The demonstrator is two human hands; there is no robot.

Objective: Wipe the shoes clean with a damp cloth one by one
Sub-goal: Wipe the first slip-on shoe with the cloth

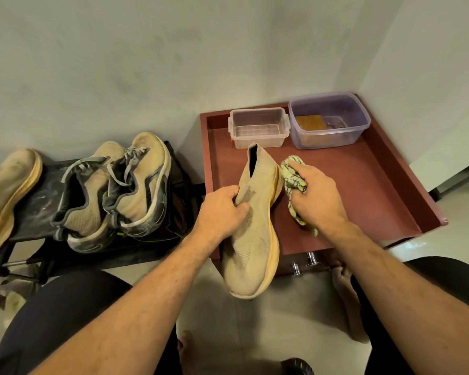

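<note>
A beige knit slip-on shoe (252, 234) with an orange sole hangs in the air over the front left corner of a red-brown drawer tray (363, 190), toe pointing toward me. My left hand (222, 212) grips its upper near the collar. My right hand (316, 192) holds a crumpled yellow-green patterned cloth (293, 182) pressed against the shoe's orange sole edge. On a dark rack (41, 196) at the left sit a matching beige shoe (8, 193) and a pair of beige and grey laced sneakers (119, 190).
Two clear plastic containers stand at the tray's back: a small one (259, 127) and a larger one (329, 120) with a brown pad inside. White walls close the corner behind. My knees and bare feet (347, 293) are on the tiled floor below.
</note>
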